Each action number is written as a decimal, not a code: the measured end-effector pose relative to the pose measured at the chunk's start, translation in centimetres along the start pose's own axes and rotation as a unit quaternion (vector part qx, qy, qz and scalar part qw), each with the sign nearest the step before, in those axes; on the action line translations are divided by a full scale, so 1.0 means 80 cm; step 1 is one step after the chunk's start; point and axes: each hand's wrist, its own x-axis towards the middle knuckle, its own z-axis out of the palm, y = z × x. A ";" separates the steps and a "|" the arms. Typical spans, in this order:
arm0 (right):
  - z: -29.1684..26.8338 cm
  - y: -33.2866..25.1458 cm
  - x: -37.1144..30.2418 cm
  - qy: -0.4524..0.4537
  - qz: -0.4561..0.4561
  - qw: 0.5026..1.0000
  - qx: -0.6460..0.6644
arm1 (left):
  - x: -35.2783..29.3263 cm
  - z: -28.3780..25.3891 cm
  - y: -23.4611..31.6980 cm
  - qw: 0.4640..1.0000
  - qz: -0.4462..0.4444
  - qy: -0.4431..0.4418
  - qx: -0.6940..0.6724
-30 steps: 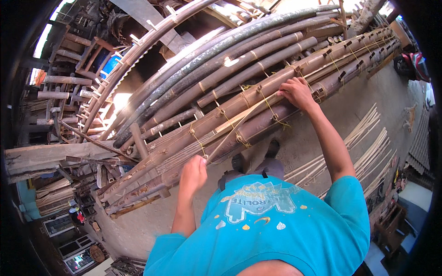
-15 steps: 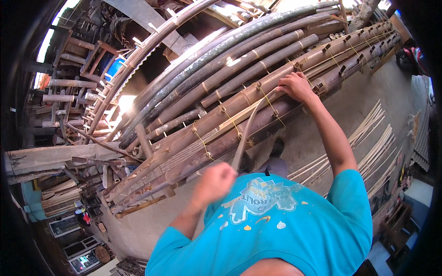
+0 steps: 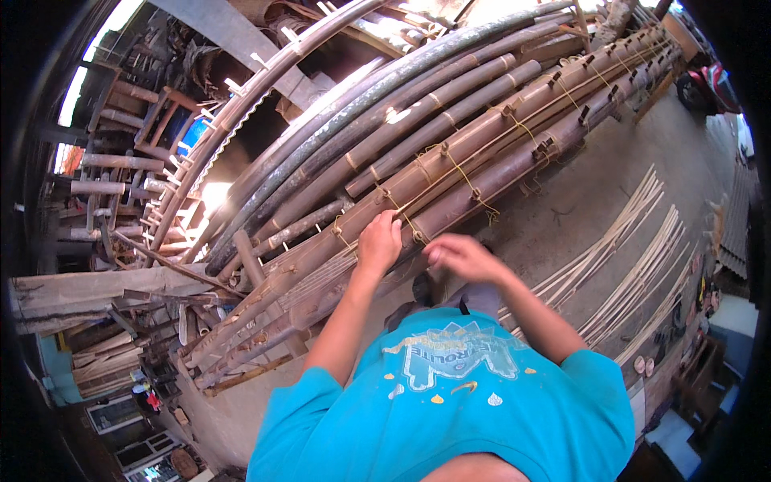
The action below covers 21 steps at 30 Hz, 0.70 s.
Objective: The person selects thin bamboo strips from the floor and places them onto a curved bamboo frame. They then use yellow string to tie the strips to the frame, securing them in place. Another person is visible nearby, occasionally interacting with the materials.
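Two long brown bamboo poles, an upper pole (image 3: 474, 150) and a lower pole (image 3: 514, 178), run side by side in front of me with thin bamboo strips (image 3: 341, 263) between them. Yellow cord (image 3: 464, 173) ties the poles together at intervals. My left hand (image 3: 379, 245) reaches onto the strips by the upper pole, its fingers pressed together; what they grip is hidden. Beside the lower pole, close to a cord knot (image 3: 418, 235), my right hand (image 3: 470, 259) is closed with curled fingers. Anything in it is too small to make out.
Thick bamboo poles (image 3: 401, 124) lie stacked beyond the frame. A curved pole with white pegs (image 3: 233, 100) stands far left. Bundles of split bamboo strips (image 3: 634, 257) rest on the floor at right, with pink slippers (image 3: 644, 366) nearby. Part of a red motorcycle (image 3: 715, 88) shows far right.
My right hand has come down and left from far along the poles. My left hand has moved forward onto the frame. The pale strip stretched between my hands is no longer plainly visible.
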 end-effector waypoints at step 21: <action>0.026 -0.148 0.139 -0.077 -0.091 0.992 -0.042 | 0.016 0.026 -0.046 0.995 -0.073 -0.059 0.039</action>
